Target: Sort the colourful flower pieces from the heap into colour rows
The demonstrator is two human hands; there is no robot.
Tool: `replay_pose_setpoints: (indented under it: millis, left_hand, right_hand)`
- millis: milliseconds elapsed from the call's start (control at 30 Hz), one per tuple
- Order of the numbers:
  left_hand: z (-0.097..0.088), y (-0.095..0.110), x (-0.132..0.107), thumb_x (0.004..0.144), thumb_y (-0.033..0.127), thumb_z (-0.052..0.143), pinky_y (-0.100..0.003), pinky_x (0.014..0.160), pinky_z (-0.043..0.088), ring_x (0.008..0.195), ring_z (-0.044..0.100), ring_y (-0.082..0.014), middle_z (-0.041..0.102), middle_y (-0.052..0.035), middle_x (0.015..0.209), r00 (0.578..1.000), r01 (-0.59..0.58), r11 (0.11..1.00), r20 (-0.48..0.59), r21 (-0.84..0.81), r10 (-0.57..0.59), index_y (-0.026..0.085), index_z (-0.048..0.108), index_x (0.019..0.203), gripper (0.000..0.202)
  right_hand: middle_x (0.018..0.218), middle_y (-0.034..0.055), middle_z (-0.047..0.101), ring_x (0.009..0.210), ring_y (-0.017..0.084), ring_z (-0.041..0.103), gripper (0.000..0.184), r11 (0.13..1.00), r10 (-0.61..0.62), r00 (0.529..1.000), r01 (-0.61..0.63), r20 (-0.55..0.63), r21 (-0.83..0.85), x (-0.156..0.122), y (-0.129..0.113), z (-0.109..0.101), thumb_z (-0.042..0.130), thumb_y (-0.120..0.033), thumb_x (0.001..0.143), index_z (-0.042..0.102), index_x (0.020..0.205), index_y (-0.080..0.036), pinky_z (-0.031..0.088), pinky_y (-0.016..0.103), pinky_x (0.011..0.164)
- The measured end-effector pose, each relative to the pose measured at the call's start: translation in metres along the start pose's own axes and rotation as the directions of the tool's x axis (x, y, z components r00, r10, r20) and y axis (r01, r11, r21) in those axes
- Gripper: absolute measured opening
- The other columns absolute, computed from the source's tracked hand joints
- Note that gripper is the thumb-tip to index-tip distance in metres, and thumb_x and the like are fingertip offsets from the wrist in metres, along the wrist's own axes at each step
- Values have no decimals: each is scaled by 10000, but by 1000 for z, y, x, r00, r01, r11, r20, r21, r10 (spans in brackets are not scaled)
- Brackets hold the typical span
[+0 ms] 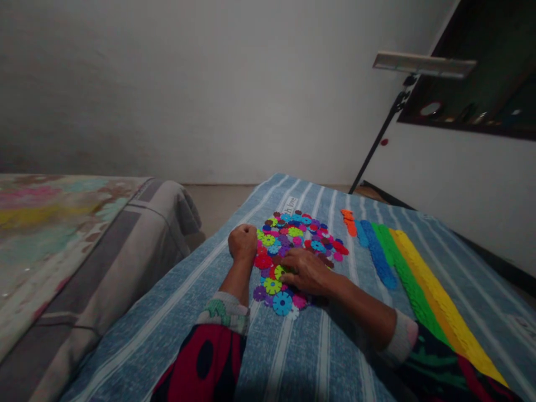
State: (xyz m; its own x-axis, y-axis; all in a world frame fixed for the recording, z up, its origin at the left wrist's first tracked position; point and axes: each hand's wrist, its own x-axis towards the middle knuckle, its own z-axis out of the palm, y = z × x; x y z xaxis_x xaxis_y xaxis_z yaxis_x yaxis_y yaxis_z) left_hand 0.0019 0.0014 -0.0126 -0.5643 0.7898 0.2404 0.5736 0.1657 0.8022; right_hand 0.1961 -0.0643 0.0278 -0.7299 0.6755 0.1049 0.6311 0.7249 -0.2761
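Note:
A pile of flower-shaped plastic discs (282, 303) in many colours lies on the striped blue cloth. At the pile's left edge, my left hand (243, 242) is closed in a fist; whatever it may hold is hidden. My right hand (307, 270) reaches over the near part of the pile, thumb and forefinger apart, fingertips touching the discs beside a yellow-green disc (280, 272). Sorted rows lie to the right: orange discs (349, 222), a light blue row (362, 233), a darker blue row (379, 254), a green row (412, 290) and a long yellow row (444, 301).
The blue striped cloth (201, 285) covers the surface under the discs. A second bed or table with a grey and floral cover (104, 251) stands at left, across a gap. Behind, a lamp on a black stand (379, 137) leans near the wall and a dark window.

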Motion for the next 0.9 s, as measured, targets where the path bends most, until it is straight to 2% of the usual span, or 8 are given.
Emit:
replay_pose_setpoints:
  millis: [167, 367, 600, 767, 900]
  left_hand:
    - [-3, 5, 2, 759, 312, 468, -287, 717, 456, 835, 662, -230, 751, -115, 872, 1000, 22, 1000, 7, 22, -22, 137, 762, 824, 349]
    - [-3, 5, 3, 750, 320, 475, -289, 694, 460, 820, 664, -232, 747, -111, 854, 1000, 28, 999, -5, 21, -28, 139, 768, 852, 360]
    - [0, 0, 2, 757, 317, 461, -281, 699, 454, 794, 660, -220, 745, -100, 821, 1000, -13, 1000, 1, 8, 13, 146, 763, 800, 349]
    - [0, 1, 0, 757, 292, 460, -276, 716, 453, 828, 669, -220, 751, -111, 856, 1000, -14, 1000, 10, 19, 14, 137, 762, 818, 345]
    - [0, 2, 0, 766, 282, 454, -279, 724, 452, 840, 672, -222, 753, -125, 877, 1000, -6, 1000, 17, 29, 5, 122, 762, 839, 355]
  right_hand:
    - [948, 58, 636, 919, 226, 562, 301, 998, 58, 997, -57, -50, 27, -3, 2, 10, 718, -283, 831, 660, 1113, -195, 394, 313, 792]
    - [906, 30, 622, 881, 211, 552, 209, 989, 123, 987, -114, -104, 95, -10, 6, 15, 781, -293, 761, 654, 901, -203, 389, 299, 757]
    - [827, -4, 604, 814, 174, 557, 167, 949, 226, 961, -181, -157, 258, -20, 5, 14, 728, -115, 694, 600, 765, -194, 397, 270, 706]
    - [706, -45, 599, 654, 124, 566, 127, 895, 299, 945, -231, -130, 380, -24, 6, 11, 673, -103, 706, 583, 707, -192, 401, 222, 589]
    - [647, -53, 606, 604, 114, 575, 102, 874, 309, 947, -244, -93, 421, -24, 7, 9, 639, -110, 727, 584, 686, -186, 406, 205, 545]
